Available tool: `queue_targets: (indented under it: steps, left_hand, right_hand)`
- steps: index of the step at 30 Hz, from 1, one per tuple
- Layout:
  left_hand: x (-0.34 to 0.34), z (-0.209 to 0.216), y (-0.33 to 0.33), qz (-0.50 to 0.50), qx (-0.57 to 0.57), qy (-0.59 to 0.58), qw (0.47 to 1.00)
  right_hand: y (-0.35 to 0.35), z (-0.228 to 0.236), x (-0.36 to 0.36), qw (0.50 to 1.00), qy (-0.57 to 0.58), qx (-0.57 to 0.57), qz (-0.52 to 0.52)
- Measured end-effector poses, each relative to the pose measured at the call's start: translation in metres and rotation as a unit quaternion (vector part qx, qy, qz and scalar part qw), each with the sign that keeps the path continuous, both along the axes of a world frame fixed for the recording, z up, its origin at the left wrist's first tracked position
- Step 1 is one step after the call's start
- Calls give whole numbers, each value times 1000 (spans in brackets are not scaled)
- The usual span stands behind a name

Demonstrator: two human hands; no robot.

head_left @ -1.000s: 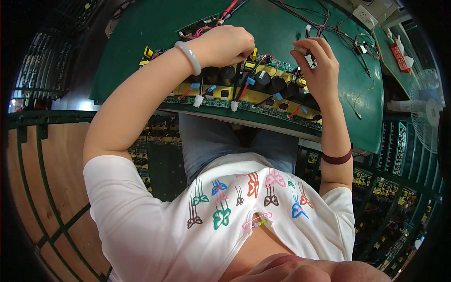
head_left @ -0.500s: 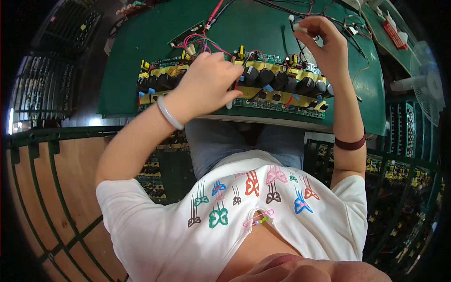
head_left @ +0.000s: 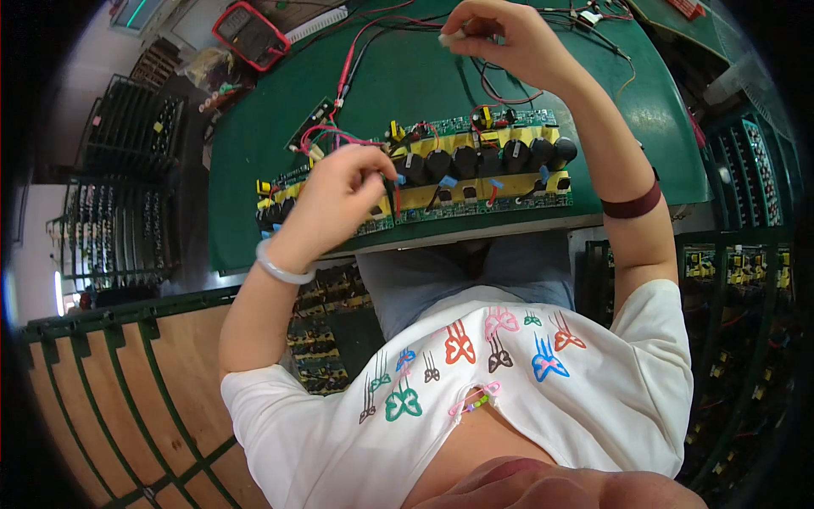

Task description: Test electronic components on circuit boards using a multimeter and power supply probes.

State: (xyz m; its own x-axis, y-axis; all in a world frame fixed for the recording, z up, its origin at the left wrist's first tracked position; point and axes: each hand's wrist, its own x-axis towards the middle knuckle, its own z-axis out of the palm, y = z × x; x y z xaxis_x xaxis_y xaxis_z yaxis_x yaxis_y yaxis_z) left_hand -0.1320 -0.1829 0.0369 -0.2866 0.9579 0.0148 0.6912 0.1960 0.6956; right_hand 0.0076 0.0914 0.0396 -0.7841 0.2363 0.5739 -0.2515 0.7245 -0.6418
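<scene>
A long green circuit board assembly [head_left: 462, 197], lined with black capacitors [head_left: 464, 161] and yellow parts, lies along the near part of the green table. Over its left half is my left hand [head_left: 346, 188], fingers curled in and closed. Red and black wires [head_left: 396, 200] run down beside its fingertips; whether it grips them is hidden. Beyond the board, my right hand [head_left: 500, 38] is raised over the table, pinching a small white connector [head_left: 454, 38]. A small circuit board [head_left: 310, 123] with pink and green wires [head_left: 339, 136] lies just past my left hand.
A red multimeter [head_left: 252, 36] lies at the far left, its red probe lead [head_left: 348, 68] reaching toward the small board. Cables [head_left: 593, 21] tangle at the far right. Racks of boards [head_left: 742, 187] and a fan [head_left: 736, 81] stand right; more racks [head_left: 119, 220] stand left.
The view has shifted, bringing the multimeter into sight. My right hand has moved left and farther out, still pinching the white connector. My left hand has drawn back slightly left, its fingers curling in.
</scene>
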Motion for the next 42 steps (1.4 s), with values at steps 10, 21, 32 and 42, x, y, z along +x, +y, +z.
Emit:
queue_targets:
  steps: [10, 21, 32, 42]
  left_hand:
    - [-18, 27, 73, -21, 4, -301, 953]
    - [-33, -22, 157, -21, 104, -173, 979]
    - [-29, -20, 156, -76, 237, 214, 945]
    - [-28, -17, 155, -87, 197, 253, 943]
  right_hand:
    - [46, -50, -15, 983, 36, -150, 104]
    - [52, -52, -4, 984, 118, -126, 48]
    - [47, -60, -11, 987, 121, -103, 26]
    - [46, -61, -15, 990, 137, -43, 3]
